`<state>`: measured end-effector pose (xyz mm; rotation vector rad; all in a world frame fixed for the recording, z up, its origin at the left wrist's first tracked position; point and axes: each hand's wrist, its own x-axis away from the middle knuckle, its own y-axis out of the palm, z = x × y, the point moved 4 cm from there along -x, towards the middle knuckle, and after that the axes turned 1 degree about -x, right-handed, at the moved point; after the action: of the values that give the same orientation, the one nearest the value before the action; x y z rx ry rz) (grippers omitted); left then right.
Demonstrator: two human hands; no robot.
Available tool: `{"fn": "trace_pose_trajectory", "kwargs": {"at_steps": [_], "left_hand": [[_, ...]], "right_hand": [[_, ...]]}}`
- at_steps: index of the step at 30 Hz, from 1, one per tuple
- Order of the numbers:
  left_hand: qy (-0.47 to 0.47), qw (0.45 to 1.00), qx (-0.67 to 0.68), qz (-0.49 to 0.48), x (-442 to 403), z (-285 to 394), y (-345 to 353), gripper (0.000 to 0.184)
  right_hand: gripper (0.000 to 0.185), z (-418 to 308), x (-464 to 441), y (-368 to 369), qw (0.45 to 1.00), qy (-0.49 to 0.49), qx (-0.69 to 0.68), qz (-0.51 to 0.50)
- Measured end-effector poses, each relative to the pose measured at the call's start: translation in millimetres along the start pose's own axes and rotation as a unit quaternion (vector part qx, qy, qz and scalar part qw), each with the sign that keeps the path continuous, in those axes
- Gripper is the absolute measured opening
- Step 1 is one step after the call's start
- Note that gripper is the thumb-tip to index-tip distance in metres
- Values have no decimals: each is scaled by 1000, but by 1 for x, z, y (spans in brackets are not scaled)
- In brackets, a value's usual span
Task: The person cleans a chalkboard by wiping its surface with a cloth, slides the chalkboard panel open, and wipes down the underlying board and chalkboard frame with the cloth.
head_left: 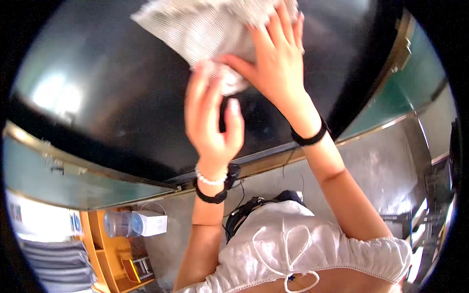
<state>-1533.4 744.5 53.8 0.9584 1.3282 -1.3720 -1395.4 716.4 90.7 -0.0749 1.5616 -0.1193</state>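
A light grey, finely ribbed cloth [205, 34] with frayed edges lies against a large glossy black panel [127, 102]. My right hand [276, 68] is pressed flat on the cloth's right side, fingers stretched upward and thumb out to the left. Lower and to the left, my left hand [212, 115] reaches up to the cloth's bottom corner, where a whitish bunched part [232, 80] shows. Its fingers are stretched out, with the thumb apart; the fingertips are slightly blurred. My right fingertips partly overlap the cloth's frayed edge.
Green boards in metal frames flank the panel, one at the left [78, 183] and one at the right [376, 110]. Below left stand a wooden shelf [105, 259] and a water jug [117, 223]. A grey floor [381, 166] and a thin cable [239, 195] show beneath the panel's lower edge.
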Motion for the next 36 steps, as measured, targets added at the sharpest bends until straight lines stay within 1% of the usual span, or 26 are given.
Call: {"fn": "trace_pose_trajectory", "kwargs": {"at_steps": [1,2,3,4,6,7,8,10,12,14,15,16,18,20,22,24,26,27,28,30,32,33,34,35,36], "left_hand": [[4,1000,-7,16,-4,-1,-8,33],[29,998,-40,25,-8,0,-17,32],[10,998,-17,59,-3,-4,-23,31],[-10,996,2,93,4,-8,-29,30],[-45,996,-37,74,26,-16,-42,28],[-71,994,-34,71,44,-22,-43,27],[-98,992,-55,51,58,-28,-39,26],[-161,987,-16,-15,93,-35,-27,27],[-199,975,17,-98,123,-34,-12,32],[-197,971,38,-132,146,-26,-6,36],[-184,971,41,-149,152,-22,-5,39],[-183,974,37,-131,151,-21,-6,39],[-187,977,32,-98,149,-15,-6,41],[-160,984,19,-78,139,-12,-3,46],[-175,981,46,-65,136,-13,0,48],[-194,976,65,-74,135,-12,3,47],[-192,975,84,-74,137,-12,5,48],[-187,975,84,-80,138,-12,5,48],[-182,976,84,-86,140,-11,5,48],[-170,975,88,-109,140,-4,13,49],[-123,964,109,-207,143,20,28,53],[-95,953,127,-259,149,33,36,53],[-65,937,144,-311,155,44,45,54],[-47,933,120,-336,158,49,52,53],[-31,950,100,-295,170,41,63,50]], "right_hand": [[69,-7,-7,-1,995,19,67,-65],[64,-11,-4,3,999,6,33,-37],[60,-15,0,6,1000,-8,0,-9],[64,-20,13,14,999,-23,8,-38],[63,-35,59,31,989,-67,2,-130],[60,-43,95,40,981,-105,-2,-165],[57,-50,137,51,969,-141,-6,-201],[45,-55,213,59,964,-172,-49,-197],[42,-44,276,59,936,-210,-65,-276],[39,-35,293,53,929,-201,-60,-303],[36,-30,279,46,922,-237,-51,-301],[34,-23,264,41,924,-260,-31,-279],[36,2,245,44,956,-176,-9,-236],[45,32,185,27,983,-79,17,-164],[55,72,119,-3,988,16,118,-97],[66,110,80,-28,989,68,132,3],[67,120,57,-49,993,41,105,23],[71,123,60,-51,987,62,145,11],[72,139,76,-50,987,86,127,54],[74,125,104,-42,985,135,108,24],[76,95,164,-20,968,205,113,-86],[69,76,208,-1,968,183,113,-125],[53,52,227,11,908,293,14,-298],[45,26,246,21,938,207,-12,-277],[37,11,273,32,959,121,-36,-254]]}}
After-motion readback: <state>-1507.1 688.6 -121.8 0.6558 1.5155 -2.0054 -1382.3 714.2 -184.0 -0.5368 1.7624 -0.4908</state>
